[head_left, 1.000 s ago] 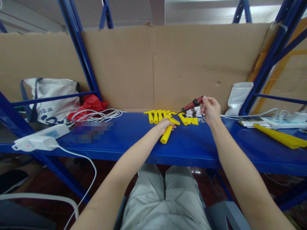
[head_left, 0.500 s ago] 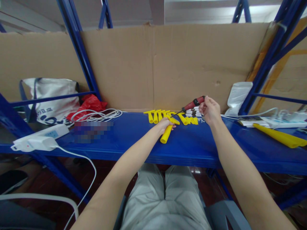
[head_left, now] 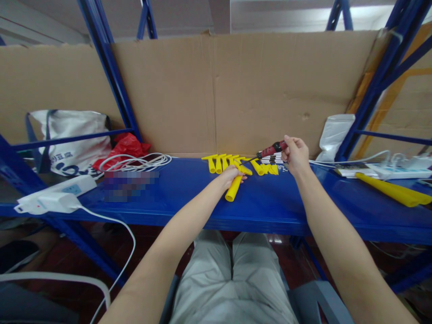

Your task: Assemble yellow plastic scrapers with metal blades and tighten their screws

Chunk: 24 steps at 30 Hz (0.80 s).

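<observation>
Both your hands were occupied: your left hand (head_left: 230, 178) gripped a yellow, T-shaped, plastic-looking piece with a tubular handle (head_left: 233, 190) over the blue metal shelf (head_left: 189, 193), while your right hand (head_left: 297, 155) pinched the end of a red-and-black screwdriver (head_left: 272, 150) slanting down toward it (tip contact was unclear).

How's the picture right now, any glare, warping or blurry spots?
Head view: the ceiling glares toward the upper right; head view: the blue uprights splay outward, probably wide-angle distortion; head view: a pixelated patch masks part of the blue shelf; head view: detail is soft where the red-handled tool narrows toward the left hand.
</observation>
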Motion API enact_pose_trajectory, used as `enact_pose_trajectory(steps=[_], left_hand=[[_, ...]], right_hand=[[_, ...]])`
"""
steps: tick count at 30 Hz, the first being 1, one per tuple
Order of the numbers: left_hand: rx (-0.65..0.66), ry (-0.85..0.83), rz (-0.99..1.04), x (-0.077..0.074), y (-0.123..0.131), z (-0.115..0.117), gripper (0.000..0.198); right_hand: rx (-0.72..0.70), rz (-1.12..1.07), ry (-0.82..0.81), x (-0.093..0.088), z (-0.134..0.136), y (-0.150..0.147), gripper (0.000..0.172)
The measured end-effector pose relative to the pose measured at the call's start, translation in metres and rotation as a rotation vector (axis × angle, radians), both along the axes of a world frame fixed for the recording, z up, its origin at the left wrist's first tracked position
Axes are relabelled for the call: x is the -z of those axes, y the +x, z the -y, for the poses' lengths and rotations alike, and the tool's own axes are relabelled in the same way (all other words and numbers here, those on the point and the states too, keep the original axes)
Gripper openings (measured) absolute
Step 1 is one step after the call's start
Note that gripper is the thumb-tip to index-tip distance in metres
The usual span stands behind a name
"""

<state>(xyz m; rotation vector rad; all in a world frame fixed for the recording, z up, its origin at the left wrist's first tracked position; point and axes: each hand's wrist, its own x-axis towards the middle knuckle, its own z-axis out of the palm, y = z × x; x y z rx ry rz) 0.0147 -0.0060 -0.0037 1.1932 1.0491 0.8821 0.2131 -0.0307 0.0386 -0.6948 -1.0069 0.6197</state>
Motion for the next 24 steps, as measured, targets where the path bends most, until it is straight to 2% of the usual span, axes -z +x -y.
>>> enact_pose_trajectory(steps=[10, 19, 24], left_hand=[[-0.006, -0.001, 0.002, -0.0023, 0.0001, 0.0031, 0.03], [-0.002, -0.008, 0.002, -0.0046, 0.0001, 0.0057, 0.032], [-0.007, -0.008, 0.01, -0.0056, 0.0, 0.0074, 0.033]], right_hand=[[-0.138, -0.023, -0.047, -0.0027, 0.0033, 0.0014, 0.037], [-0.043, -0.059, -0.017, -0.0015, 0.001, 0.0012, 0.042], [-0.042, -0.034, -0.012, -0.001, 0.0014, 0.0018, 0.037]])
